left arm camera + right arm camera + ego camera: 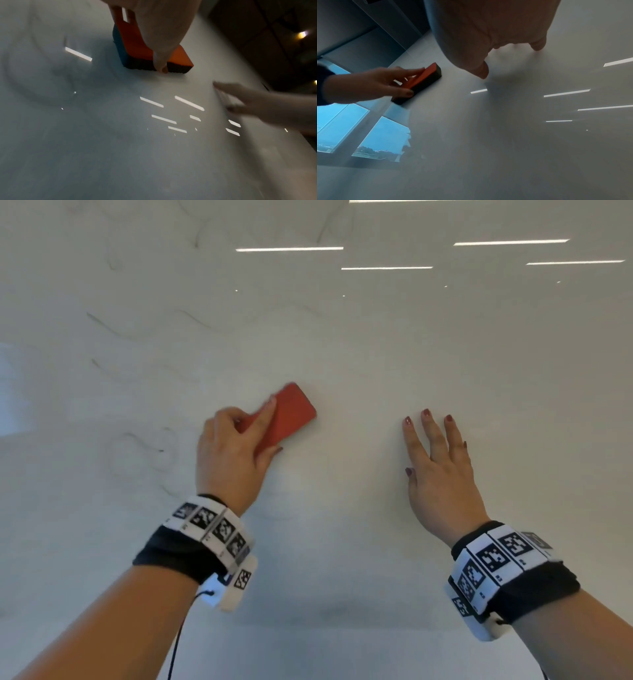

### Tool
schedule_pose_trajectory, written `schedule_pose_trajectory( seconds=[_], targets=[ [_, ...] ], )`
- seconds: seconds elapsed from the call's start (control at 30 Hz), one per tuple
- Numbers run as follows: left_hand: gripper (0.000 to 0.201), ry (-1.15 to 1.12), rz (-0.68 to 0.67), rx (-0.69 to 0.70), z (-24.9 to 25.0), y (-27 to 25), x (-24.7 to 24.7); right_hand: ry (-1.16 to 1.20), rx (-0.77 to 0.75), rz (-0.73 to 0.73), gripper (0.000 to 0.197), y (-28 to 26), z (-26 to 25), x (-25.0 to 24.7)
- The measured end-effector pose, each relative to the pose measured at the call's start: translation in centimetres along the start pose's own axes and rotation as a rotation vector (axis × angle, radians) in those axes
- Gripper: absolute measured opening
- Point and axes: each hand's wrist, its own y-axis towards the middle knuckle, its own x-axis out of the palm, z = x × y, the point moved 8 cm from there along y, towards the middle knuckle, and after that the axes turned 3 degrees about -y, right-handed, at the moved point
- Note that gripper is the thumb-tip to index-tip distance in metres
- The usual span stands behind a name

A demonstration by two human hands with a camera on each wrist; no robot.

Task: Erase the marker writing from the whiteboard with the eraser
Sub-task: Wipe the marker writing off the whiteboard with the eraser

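Observation:
A red-backed eraser (289, 416) with a dark felt pad lies flat against the whiteboard (342, 354). My left hand (233, 446) grips it, fingers over the far edge and thumb on the near side; the eraser (137, 50) and the eraser (423, 79) show the same hold from the wrists. My right hand (435, 460) rests flat on the board with fingers spread, well to the right of the eraser. Faint smeared marker strokes (144, 446) remain left of the eraser, and fainter strokes (191, 320) lie higher up.
The glossy board reflects ceiling light strips (291, 249) at the upper right and a window (359, 129) at its left side. A dark wall panel (265, 40) lies past the board's edge. Black straps with marker tags wrap both wrists.

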Motion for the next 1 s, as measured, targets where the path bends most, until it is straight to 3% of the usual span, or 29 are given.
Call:
schedule_pose_trajectory(
  seconds=[0.07, 0.2, 0.37, 0.6, 1.0],
  targets=[
    [0.066, 0.018, 0.012, -0.028, -0.9, 1.0, -0.7, 0.007, 0.019, -0.002, 0.072, -0.1, -0.2, 0.0],
    [0.069, 0.025, -0.032, 0.044, -0.2, -0.1, 0.3, 0.053, 0.036, 0.031, 0.073, -0.2, -2.2, -0.2],
    [0.073, 0.006, -0.124, 0.182, 0.8, -5.2, 3.0, 0.044, -0.056, 0.025, 0.073, 0.7, -6.2, 0.4],
    [0.079, 0.025, -0.226, 0.277, 0.0, -11.4, 5.2, 0.014, -0.034, 0.005, 0.074, 0.6, -6.4, 1.1],
    [0.066, -0.014, 0.032, -0.014, -6.5, -1.0, -1.7, -0.007, -0.012, -0.032, 0.077, 0.6, -6.1, 1.3]
  ],
)
